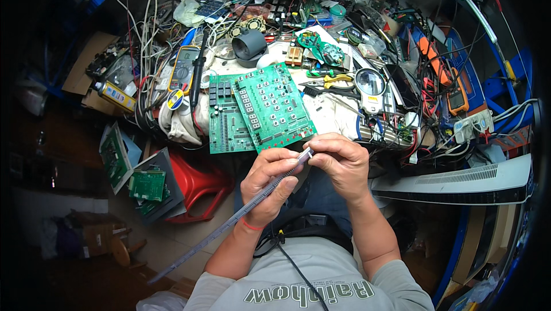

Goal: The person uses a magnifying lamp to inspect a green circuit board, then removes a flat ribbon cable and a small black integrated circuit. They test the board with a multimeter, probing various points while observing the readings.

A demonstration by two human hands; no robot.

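A long, slim, greyish see-through plastic component tube (221, 229) with a row of dark segments inside slants from my chest up to the bench edge. My left hand (267, 183) is closed around it near its upper end. At that end, the fingertips of my right hand (344, 164) pinch the tip, where a small whitish piece shows. Just beyond my hands lie two overlapping green circuit boards; the upper board (274, 101) carries digit displays and push buttons, and the lower board (225, 133) has black relay-like blocks.
Clutter covers the bench: a multimeter (183, 69), yellow-handled pliers (337, 80), a magnifier (370, 83) and a dark grey pipe piece (249, 46). A red stool (201, 187) stands at the left, with loose boards (148, 186) beside it. A long white panel (459, 182) juts in at the right.
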